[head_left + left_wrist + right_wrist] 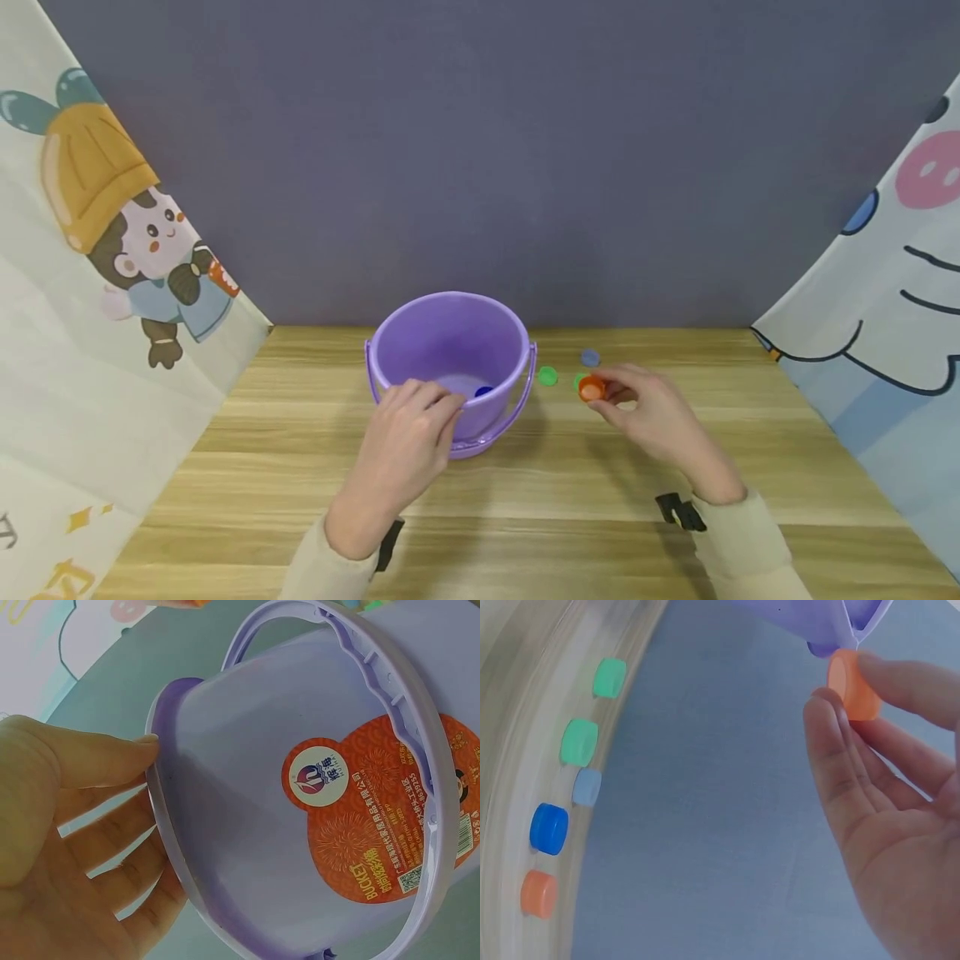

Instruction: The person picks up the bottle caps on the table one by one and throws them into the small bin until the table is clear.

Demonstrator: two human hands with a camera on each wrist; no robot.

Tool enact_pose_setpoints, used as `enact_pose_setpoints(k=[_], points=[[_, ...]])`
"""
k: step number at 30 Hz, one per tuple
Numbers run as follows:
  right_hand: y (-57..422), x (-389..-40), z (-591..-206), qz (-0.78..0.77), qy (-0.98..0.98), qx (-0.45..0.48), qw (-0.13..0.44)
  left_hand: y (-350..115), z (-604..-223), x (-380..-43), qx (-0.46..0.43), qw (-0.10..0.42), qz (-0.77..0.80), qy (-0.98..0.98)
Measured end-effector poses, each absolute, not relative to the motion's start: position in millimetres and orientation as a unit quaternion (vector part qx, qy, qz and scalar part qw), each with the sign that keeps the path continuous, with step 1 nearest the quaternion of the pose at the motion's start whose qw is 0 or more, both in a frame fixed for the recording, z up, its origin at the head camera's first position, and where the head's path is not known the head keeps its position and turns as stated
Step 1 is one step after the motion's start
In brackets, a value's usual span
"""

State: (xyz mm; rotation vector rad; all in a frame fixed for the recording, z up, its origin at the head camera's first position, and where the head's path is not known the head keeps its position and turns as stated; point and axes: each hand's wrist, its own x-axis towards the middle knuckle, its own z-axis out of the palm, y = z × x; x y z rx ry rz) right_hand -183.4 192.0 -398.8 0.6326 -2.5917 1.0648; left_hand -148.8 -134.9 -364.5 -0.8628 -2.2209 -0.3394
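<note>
A purple plastic bucket (452,337) stands upright at the middle of the table, its handle hanging down at the front. My left hand (405,446) holds the near rim, thumb outside and fingers over the inner side in the left wrist view. Inside the bucket a dark blue cap (483,391) shows above the near rim. To the right of the bucket, my right hand (660,417) pinches an orange bottle cap (853,685) between thumb and fingers, raised above the table. A red label (360,817) marks the bucket's outer wall.
Loose caps lie on the wooden table (570,517) right of the bucket: two green, including one green cap (610,677), a pale blue cap (590,357), a blue cap (549,829) and another orange cap (538,894). A grey wall (510,167) rises behind; printed curtains (52,350) flank both sides.
</note>
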Motion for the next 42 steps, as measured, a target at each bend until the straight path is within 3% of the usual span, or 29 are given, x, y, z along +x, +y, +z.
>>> enact_pose_setpoints(k=[13,26,42], points=[[180.9,-182.6,-389.8,0.387,-0.888,0.208,0.135,-135.0,-366.9,-149.7,-0.335,0.365,-0.137,-0.858],[166.4,-187.9,-377.5,0.391,-0.87,0.23,0.193,-134.8,-367.2,-149.5,-0.331,0.366,-0.136,-0.859],[147.9,-191.4,-365.5,0.419,-0.847,0.245,0.219,-134.0,-366.8,-149.3,-0.328,0.368,-0.138,-0.859]])
